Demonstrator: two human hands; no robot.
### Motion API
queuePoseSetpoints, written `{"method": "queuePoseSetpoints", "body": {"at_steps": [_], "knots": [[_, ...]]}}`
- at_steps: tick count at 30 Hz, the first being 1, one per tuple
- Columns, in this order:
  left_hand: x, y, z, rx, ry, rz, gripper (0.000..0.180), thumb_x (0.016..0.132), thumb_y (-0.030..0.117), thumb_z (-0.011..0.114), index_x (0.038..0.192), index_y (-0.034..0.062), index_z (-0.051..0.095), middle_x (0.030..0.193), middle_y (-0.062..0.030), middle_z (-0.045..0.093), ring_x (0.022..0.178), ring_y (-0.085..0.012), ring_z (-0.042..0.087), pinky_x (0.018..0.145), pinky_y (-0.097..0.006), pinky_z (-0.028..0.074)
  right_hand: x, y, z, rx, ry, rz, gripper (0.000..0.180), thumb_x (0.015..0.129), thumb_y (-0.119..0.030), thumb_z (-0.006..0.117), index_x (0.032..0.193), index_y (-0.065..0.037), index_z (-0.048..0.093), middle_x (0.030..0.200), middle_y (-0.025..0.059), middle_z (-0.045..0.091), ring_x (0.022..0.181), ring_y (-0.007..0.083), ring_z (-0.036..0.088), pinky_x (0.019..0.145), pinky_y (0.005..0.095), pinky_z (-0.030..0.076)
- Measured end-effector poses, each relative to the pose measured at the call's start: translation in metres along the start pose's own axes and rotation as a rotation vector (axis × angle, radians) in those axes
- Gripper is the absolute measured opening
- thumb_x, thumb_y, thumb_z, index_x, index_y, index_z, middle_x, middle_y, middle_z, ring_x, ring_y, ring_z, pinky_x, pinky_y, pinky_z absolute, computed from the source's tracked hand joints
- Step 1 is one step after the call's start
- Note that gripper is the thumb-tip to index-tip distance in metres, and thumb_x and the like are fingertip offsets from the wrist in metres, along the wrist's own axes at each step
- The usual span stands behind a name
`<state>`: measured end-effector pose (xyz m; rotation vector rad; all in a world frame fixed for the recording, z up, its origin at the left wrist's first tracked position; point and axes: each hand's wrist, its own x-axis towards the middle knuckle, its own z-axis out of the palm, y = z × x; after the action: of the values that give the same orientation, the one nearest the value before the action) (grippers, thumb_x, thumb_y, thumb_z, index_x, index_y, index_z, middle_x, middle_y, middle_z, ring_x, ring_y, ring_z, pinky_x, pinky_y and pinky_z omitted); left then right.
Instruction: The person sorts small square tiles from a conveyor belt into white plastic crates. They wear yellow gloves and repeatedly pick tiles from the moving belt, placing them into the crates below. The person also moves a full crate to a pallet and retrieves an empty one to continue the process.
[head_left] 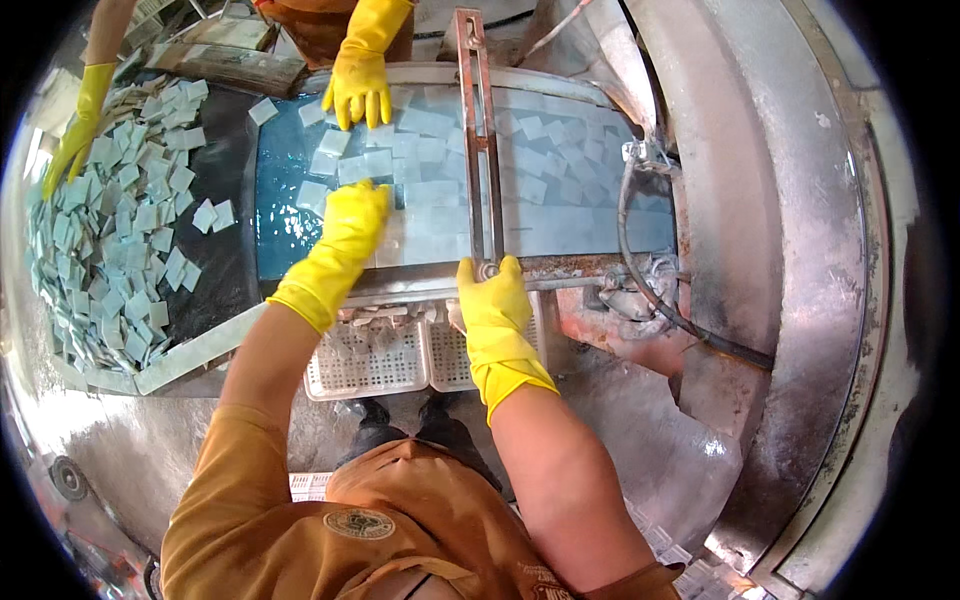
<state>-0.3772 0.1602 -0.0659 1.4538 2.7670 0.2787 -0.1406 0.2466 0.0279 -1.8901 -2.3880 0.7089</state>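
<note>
My left hand (352, 225), in a yellow rubber glove, reaches over the wet blue belt (285, 235). Its fingers are curled together and point down at the pale square tiles (430, 195); whatever lies under the fingertips is hidden. By the belt's near rail (400, 282) is my right hand (495, 310), gloved alike. Two of its fingertips stand apart on either side of the lower end of a slotted metal bar (485, 190) that crosses the belt. A pale piece shows beside this palm, and I cannot tell whether it is held.
Loose tiles (125, 235) lie heaped on a dark surface at the left. Across the belt, a co-worker's gloved hand (358, 85) touches tiles; another gloved hand (75, 140) is at the heap. White perforated baskets (370, 365) stand below the rail. A black hose (690, 335) hangs at right.
</note>
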Motion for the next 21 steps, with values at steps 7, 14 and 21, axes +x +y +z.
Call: {"method": "queuePoseSetpoints", "body": {"at_steps": [7,14,21], "knots": [[-0.026,0.068,-0.014,-0.268,0.031,0.060,0.039,0.088,0.009,0.066,0.127,0.0105,0.070,0.119,-0.0234,0.074,0.096,-0.0417,0.073,0.077,-0.049,0.059,0.007,0.004,0.005,-0.023,0.017,-0.011,0.062,0.089,-0.058,0.073,0.118,-0.003,0.065,0.111,0.0229,0.075,0.100,0.0443,0.074,0.086,0.0533,0.059],[-0.038,-0.047,-0.055,-0.110,0.344,0.099,0.049,0.085,0.008,0.069,0.134,0.0149,0.071,0.134,-0.0224,0.070,0.124,-0.0438,0.065,0.109,-0.054,0.049,0.005,0.005,0.004,-0.032,0.027,-0.011,0.063,0.090,-0.058,0.072,0.119,-0.003,0.066,0.112,0.0241,0.075,0.101,0.0448,0.074,0.087,0.0535,0.059],[-0.039,-0.092,-0.037,-0.151,0.198,0.110,0.039,0.088,0.023,0.076,0.126,0.0210,0.077,0.139,-0.0211,0.068,0.124,-0.0463,0.063,0.108,-0.055,0.048,0.005,0.001,0.006,-0.025,0.064,-0.034,0.060,0.090,-0.057,0.073,0.114,-0.003,0.065,0.109,0.0239,0.075,0.098,0.0448,0.074,0.085,0.0540,0.059]]}}
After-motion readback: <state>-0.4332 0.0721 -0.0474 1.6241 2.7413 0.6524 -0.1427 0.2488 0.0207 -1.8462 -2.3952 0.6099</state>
